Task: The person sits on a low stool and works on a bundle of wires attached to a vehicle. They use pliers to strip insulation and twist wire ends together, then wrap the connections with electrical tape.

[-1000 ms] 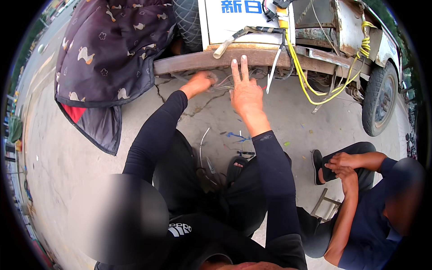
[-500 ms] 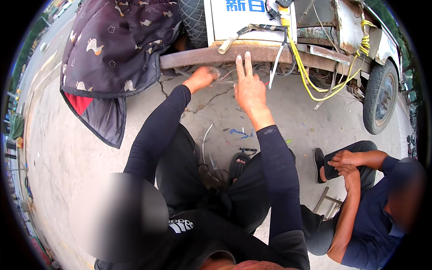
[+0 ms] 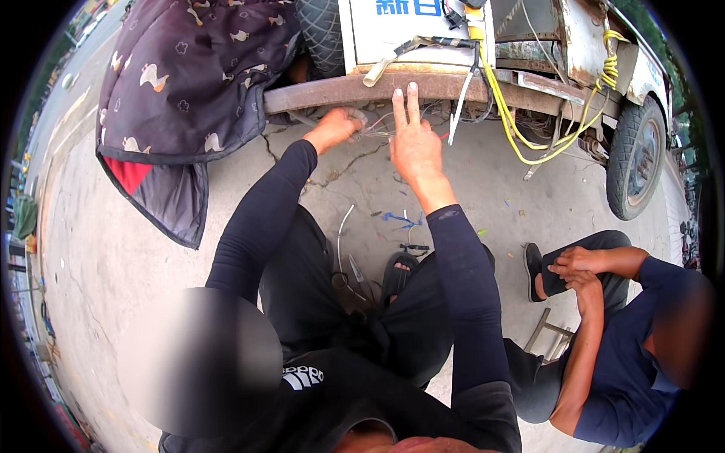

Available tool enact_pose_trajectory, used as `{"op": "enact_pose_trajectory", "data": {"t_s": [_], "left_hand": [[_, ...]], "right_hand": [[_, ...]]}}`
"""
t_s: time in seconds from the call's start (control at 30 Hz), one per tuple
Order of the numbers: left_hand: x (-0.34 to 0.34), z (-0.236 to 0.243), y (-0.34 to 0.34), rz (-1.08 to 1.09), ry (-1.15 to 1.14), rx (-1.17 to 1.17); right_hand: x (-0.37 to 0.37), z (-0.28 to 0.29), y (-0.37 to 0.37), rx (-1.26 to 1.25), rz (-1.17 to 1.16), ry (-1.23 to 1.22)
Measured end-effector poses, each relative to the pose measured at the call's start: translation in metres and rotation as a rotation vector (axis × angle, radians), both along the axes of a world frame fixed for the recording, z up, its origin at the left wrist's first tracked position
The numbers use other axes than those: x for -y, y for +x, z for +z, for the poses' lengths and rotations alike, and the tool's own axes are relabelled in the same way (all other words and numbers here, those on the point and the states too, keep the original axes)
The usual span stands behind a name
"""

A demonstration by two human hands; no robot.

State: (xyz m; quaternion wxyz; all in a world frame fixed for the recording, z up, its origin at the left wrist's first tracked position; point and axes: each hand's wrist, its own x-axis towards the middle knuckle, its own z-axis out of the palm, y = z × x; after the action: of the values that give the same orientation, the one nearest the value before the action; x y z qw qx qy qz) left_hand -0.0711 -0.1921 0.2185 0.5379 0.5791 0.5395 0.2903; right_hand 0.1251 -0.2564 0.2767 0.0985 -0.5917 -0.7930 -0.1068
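Observation:
My left hand [image 3: 338,127] is closed on thin wires [image 3: 377,131] below the rusty metal rail [image 3: 310,95] of a worn white vehicle [image 3: 415,34]. My right hand [image 3: 414,147] has its index and middle fingers stretched up toward the rail, its other fingers bent in where the wires run; exactly how they grip is partly hidden. A red wire shows just right of it. A taped cable bundle [image 3: 411,49] lies above the rail, and yellow cables [image 3: 517,143] hang to the right. Scissors [image 3: 356,273] and wire scraps [image 3: 400,220] lie on the ground between my feet.
A quilted duck-print cover [image 3: 181,83] drapes over the vehicle's left part. A wheel [image 3: 634,158] stands at the right. A co-worker [image 3: 612,347] sits at the lower right, hands together at the knee, by a low metal stool [image 3: 547,332]. Cracked concrete [image 3: 128,249] lies below.
The view has shifted slightly, so the scene sits a little differently in the frame. Both my hands stay in nearly the same place and pose under the rail; the co-worker's hands also stay at the knee.

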Motion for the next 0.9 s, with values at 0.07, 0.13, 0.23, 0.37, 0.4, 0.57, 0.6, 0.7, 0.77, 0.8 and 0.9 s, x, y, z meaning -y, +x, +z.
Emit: {"op": "enact_pose_trajectory", "data": {"t_s": [0.07, 0.13, 0.23, 0.37, 0.4, 0.57, 0.6, 0.7, 0.77, 0.8, 0.9], "left_hand": [[0.003, -0.001, 0.000, 0.000, -0.005, 0.003], [0.004, -0.003, 0.000, 0.003, -0.007, 0.005], [0.003, -0.003, 0.001, 0.000, -0.009, 0.011], [0.003, -0.007, 0.005, -0.001, -0.014, 0.017], [0.004, -0.009, 0.005, 0.002, -0.020, 0.018], [0.002, -0.015, 0.006, 0.001, -0.018, 0.009], [0.002, -0.016, 0.007, 0.003, -0.023, 0.015], [0.004, -0.020, 0.008, 0.002, -0.027, 0.007], [0.003, -0.021, 0.007, 0.003, -0.015, 0.007], [0.001, -0.021, 0.007, 0.003, -0.010, 0.007], [-0.006, -0.024, 0.004, -0.002, 0.003, 0.004]], "right_hand": [[0.002, -0.002, 0.001, 0.006, 0.004, -0.008], [0.004, -0.002, 0.001, 0.023, 0.001, -0.008], [0.003, -0.006, 0.002, 0.058, -0.017, 0.015], [-0.001, -0.018, 0.000, 0.076, -0.059, 0.016], [0.001, -0.017, -0.001, 0.079, -0.074, -0.007], [0.002, -0.016, 0.003, 0.092, -0.052, -0.048], [0.003, -0.016, 0.004, 0.095, -0.049, -0.050], [0.005, -0.017, 0.005, 0.088, -0.046, -0.056], [0.004, -0.017, 0.005, 0.080, -0.047, -0.063], [0.002, -0.017, 0.005, 0.076, -0.048, -0.066], [-0.005, -0.009, 0.015, 0.064, 0.001, -0.076]]}}
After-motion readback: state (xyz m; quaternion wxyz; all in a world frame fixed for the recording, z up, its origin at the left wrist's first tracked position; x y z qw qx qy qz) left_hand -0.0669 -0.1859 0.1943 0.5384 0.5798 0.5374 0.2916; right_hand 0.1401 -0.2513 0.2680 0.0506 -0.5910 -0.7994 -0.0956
